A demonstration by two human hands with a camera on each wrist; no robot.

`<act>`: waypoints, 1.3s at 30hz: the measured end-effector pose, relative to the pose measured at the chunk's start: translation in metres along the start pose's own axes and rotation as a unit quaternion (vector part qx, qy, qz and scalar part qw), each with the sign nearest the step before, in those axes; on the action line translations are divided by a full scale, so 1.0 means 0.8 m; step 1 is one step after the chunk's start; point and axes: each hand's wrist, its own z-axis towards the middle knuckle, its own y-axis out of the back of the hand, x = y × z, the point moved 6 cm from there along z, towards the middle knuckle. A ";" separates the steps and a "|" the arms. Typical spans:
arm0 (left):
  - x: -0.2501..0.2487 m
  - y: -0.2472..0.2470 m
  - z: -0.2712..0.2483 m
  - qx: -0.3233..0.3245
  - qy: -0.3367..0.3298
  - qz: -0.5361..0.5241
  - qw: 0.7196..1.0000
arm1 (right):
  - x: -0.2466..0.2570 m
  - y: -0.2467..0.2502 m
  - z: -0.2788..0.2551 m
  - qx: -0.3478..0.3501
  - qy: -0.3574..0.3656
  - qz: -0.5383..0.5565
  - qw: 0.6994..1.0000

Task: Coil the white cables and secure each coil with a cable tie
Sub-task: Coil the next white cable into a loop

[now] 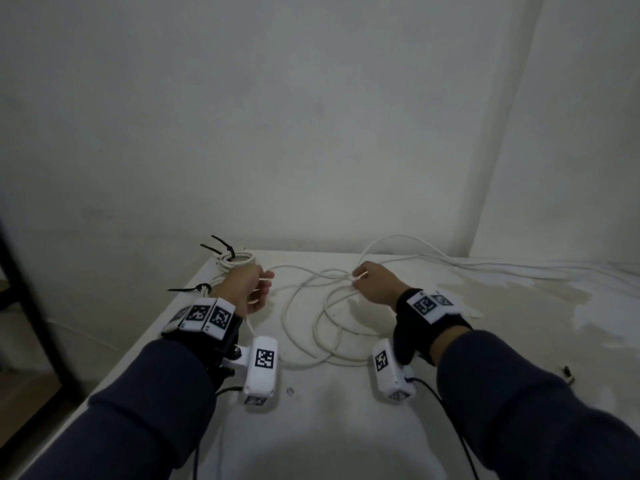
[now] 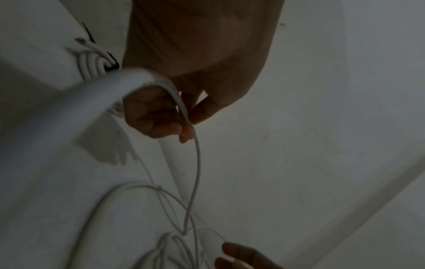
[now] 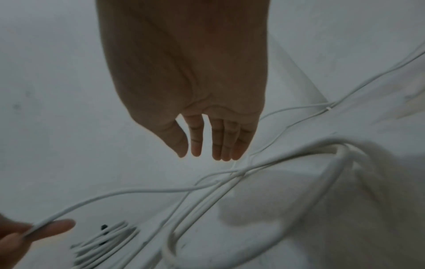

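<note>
A loose white cable [image 1: 311, 323] sprawls in wide loops across the middle of the white table [image 1: 346, 438]. My left hand [image 1: 265, 287] pinches one strand of it between thumb and fingers [image 2: 161, 127], and the strand drops from there to the loops [image 2: 195, 182]. My right hand [image 1: 356, 277] hovers over the spot where the strands cross [image 3: 236, 172], fingers [image 3: 220, 145] straight and holding nothing. At the table's far left corner lies a finished coil [image 1: 237, 261] bound with black ties [image 1: 225, 249]. It also shows in the wrist views as a coil [image 2: 92, 65] and a coil [image 3: 103, 242].
Another tied bundle [image 1: 207, 289] lies at the left edge, half hidden behind my left hand. More white cables [image 1: 519, 268] run off along the wall to the right. A black post [image 1: 31, 306] stands left of the table. The wall rises close behind it.
</note>
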 end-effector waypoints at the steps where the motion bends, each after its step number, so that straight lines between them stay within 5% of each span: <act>1: 0.003 -0.001 0.002 0.007 0.002 0.019 1.000 | -0.003 -0.002 0.012 0.004 -0.003 0.004 1.000; 8: -0.004 -0.027 0.025 0.096 -0.086 0.124 0.984 | 0.006 -0.034 0.067 0.047 -0.038 0.042 0.997; 17: 0.017 -0.064 0.060 0.190 -0.046 0.299 0.934 | -0.037 -0.033 0.109 -0.005 -0.186 0.009 0.983; 25: 0.020 -0.073 0.076 0.235 -0.095 0.343 0.905 | -0.022 -0.003 0.102 0.000 -0.146 -0.054 0.988; 30: -0.013 -0.072 0.061 0.196 -0.268 0.295 0.896 | -0.019 -0.008 0.098 0.064 -0.145 0.056 0.986; 32: -0.024 -0.074 0.051 0.209 -0.329 0.299 0.871 | -0.018 -0.007 0.095 0.074 -0.162 0.132 0.975; 36: -0.042 -0.081 0.022 0.213 -0.430 0.323 0.816 | -0.028 0.002 0.088 0.040 -0.205 0.327 0.922; 39: -0.047 -0.077 0.017 0.172 -0.425 0.336 0.823 | -0.024 0.009 0.082 0.008 -0.200 0.440 0.875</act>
